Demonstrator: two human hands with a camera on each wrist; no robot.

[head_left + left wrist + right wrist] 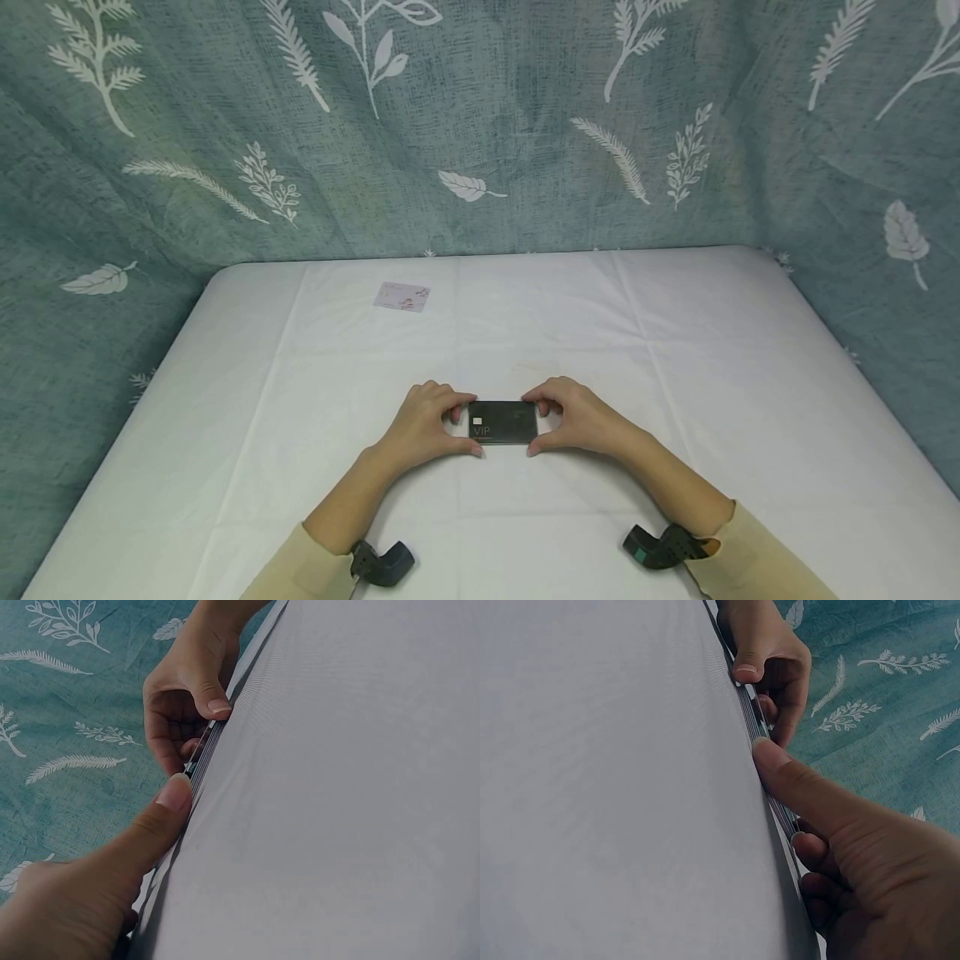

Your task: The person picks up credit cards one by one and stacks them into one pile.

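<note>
A stack of cards (pixel 502 423) lies flat on the white cloth, a black card marked "VIP" uppermost. Its layered edge (pixel 201 765) shows side-on in both wrist views. My left hand (pixel 422 427) grips the left end, thumb at the near corner and forefinger at the far one. At the opposite end my right hand (pixel 576 423) holds the stack the same way, its thumb (pixel 780 761) against the near edge. The other fingers of both hands curl in beside the short ends, partly hidden.
A single pale lilac card (pixel 402 297) lies toward the back of the table (pixel 247 375), left of the middle. Behind the table hangs a green curtain (pixel 525 125) with white leaf prints. Dark devices (pixel 384 564) are strapped at both wrists.
</note>
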